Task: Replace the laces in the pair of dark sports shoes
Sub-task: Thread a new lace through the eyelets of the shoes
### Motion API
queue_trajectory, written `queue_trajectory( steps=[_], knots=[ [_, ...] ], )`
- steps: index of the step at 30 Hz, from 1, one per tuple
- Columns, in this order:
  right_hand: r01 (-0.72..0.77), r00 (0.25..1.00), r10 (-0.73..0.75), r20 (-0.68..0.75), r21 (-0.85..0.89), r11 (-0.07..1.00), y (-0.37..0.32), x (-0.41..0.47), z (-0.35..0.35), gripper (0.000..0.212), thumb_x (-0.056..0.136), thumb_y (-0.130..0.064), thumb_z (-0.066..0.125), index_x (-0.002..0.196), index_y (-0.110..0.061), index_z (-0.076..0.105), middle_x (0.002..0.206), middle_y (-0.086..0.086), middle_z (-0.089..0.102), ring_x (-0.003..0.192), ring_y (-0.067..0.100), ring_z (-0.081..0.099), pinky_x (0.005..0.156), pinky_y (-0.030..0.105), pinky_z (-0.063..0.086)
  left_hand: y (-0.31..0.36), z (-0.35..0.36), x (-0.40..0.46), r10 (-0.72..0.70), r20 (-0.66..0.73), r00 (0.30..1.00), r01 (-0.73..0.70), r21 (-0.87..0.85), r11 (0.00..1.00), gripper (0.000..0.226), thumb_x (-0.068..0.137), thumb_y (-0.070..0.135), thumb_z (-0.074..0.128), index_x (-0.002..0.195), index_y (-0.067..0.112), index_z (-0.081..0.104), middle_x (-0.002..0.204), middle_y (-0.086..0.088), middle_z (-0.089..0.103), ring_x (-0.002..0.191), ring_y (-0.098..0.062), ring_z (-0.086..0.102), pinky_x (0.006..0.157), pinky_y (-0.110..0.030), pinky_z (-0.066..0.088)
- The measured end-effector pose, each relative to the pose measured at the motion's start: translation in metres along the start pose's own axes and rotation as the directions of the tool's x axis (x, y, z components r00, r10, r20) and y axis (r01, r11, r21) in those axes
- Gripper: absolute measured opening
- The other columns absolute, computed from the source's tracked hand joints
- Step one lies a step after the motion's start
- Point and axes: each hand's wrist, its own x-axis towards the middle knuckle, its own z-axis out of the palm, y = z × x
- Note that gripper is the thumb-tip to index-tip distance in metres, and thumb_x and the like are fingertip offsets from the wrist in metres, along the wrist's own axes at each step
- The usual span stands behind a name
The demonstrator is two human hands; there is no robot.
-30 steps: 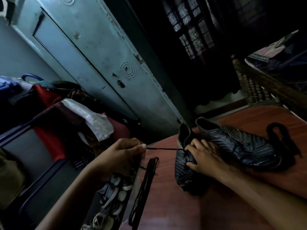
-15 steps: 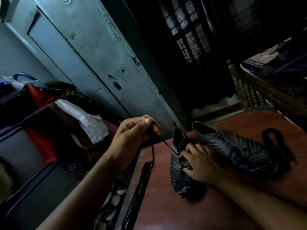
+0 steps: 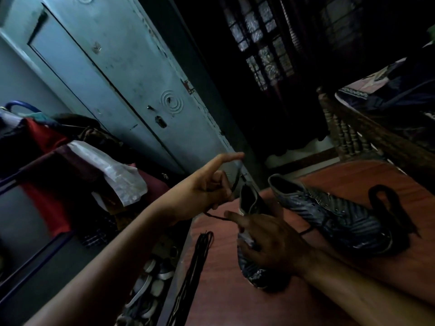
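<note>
Drawing the black lace (image 3: 217, 217) out of the near shoe (image 3: 253, 231) is the step in hand, I'd say. Her left hand (image 3: 209, 187) is raised beside the shoe's heel, forefinger out straight, the other fingers curled round the lace. The right hand (image 3: 270, 243) lies over the shoe's middle, fingers curled on it, pinning it to the bench (image 3: 219, 290). Better to pull along the eyelet line — not sideways — and press firmly so the shoe doesn't lift. The second shoe (image 3: 334, 212) lies just beyond, a bundle of laces (image 3: 202, 250) at the bench edge.
</note>
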Motion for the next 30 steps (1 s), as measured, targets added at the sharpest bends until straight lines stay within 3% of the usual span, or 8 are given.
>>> queue_trajectory(
  steps=[6, 11, 14, 17, 20, 23, 26, 30],
  knots=[
    [-0.180, 0.979, 0.191, -0.064, 0.156, 0.971, -0.002, 0.001, -0.006, 0.069, 0.090, -0.035, 0.071, 0.149, -0.024, 0.036, 0.136, -0.007, 0.056, 0.121, -0.004, 0.051, 0.098, 0.006, 0.040, -0.005, 0.004, 0.004, -0.088, 0.163, 0.983, 0.063, 0.155, 0.986, 0.045, 0.098, 0.001, 0.062, 0.127, 0.030, 0.045, 0.096, -0.006, 0.075, 0.071, -0.022, 0.062, 0.059, -0.033, 0.048],
    [-0.304, 0.951, 0.301, -0.076, -0.037, 0.952, 0.014, -0.002, -0.004, 0.044, 0.095, -0.057, 0.053, 0.118, -0.022, 0.065, 0.085, -0.008, 0.062, 0.080, 0.010, 0.061, 0.062, 0.034, 0.054, -0.009, 0.014, 0.002, -0.102, 0.189, 0.977, 0.081, 0.114, 0.990, 0.037, 0.098, 0.001, 0.064, 0.123, 0.023, 0.048, 0.096, -0.007, 0.076, 0.067, -0.015, 0.065, 0.053, -0.025, 0.046],
    [-0.364, 0.931, 0.365, 0.016, -0.054, 0.930, 0.022, -0.005, -0.001, 0.031, 0.097, -0.051, 0.046, 0.096, -0.027, 0.066, 0.086, -0.008, 0.066, 0.079, 0.018, 0.065, 0.062, 0.042, 0.053, -0.012, 0.017, 0.001, -0.106, 0.179, 0.978, 0.090, 0.091, 0.992, 0.031, 0.097, 0.001, 0.066, 0.120, 0.018, 0.054, 0.097, -0.009, 0.076, 0.064, -0.012, 0.063, 0.049, -0.015, 0.045],
    [-0.500, 0.866, 0.500, 0.004, 0.007, 0.866, 0.031, -0.006, -0.003, 0.038, 0.093, -0.049, 0.037, 0.104, -0.030, 0.068, 0.103, -0.010, 0.072, 0.091, 0.016, 0.069, 0.074, 0.038, 0.056, -0.017, 0.013, -0.004, -0.118, 0.162, 0.980, 0.109, 0.063, 0.992, 0.028, 0.097, 0.004, 0.068, 0.118, 0.020, 0.058, 0.097, -0.007, 0.076, 0.066, -0.013, 0.065, 0.048, -0.016, 0.046],
    [-0.530, 0.847, 0.531, -0.007, 0.026, 0.847, 0.041, -0.007, -0.005, 0.047, 0.097, -0.044, 0.037, 0.119, -0.019, 0.070, 0.117, -0.003, 0.072, 0.103, 0.017, 0.068, 0.088, 0.026, 0.050, -0.026, 0.007, -0.012, -0.117, 0.161, 0.980, 0.119, -0.002, 0.993, 0.030, 0.094, 0.006, 0.071, 0.117, 0.023, 0.062, 0.097, -0.005, 0.075, 0.070, -0.019, 0.067, 0.050, -0.022, 0.049],
    [-0.503, 0.864, 0.502, -0.026, -0.013, 0.864, 0.047, -0.009, -0.001, 0.032, 0.099, -0.023, 0.050, 0.120, -0.010, 0.070, 0.110, 0.003, 0.071, 0.101, 0.021, 0.067, 0.082, 0.014, 0.040, -0.036, 0.006, -0.022, -0.144, 0.185, 0.972, 0.171, -0.136, 0.976, 0.034, 0.092, 0.003, 0.072, 0.119, 0.022, 0.063, 0.097, -0.008, 0.071, 0.072, -0.022, 0.067, 0.053, -0.031, 0.055],
    [-0.491, 0.868, 0.492, -0.066, 0.040, 0.870, 0.053, -0.012, 0.006, 0.030, 0.102, -0.023, 0.049, 0.115, -0.007, 0.072, 0.097, -0.009, 0.060, 0.086, 0.010, 0.064, 0.077, 0.011, 0.040, -0.050, 0.009, -0.027, -0.174, 0.149, 0.974, 0.203, -0.210, 0.956, 0.040, 0.091, 0.000, 0.071, 0.124, 0.020, 0.061, 0.098, -0.015, 0.069, 0.074, -0.023, 0.067, 0.058, -0.033, 0.058],
    [-0.495, 0.858, 0.509, -0.073, 0.151, 0.856, 0.059, -0.013, 0.009, 0.023, 0.093, 0.001, 0.062, 0.108, -0.012, 0.074, 0.091, -0.013, 0.051, 0.080, 0.006, 0.060, 0.071, 0.033, 0.055, -0.073, 0.012, -0.025, -0.167, 0.108, 0.980, 0.174, -0.062, 0.983, 0.043, 0.093, 0.001, 0.071, 0.126, 0.025, 0.060, 0.100, -0.009, 0.074, 0.084, -0.030, 0.074, 0.077, -0.041, 0.062]
  ],
)
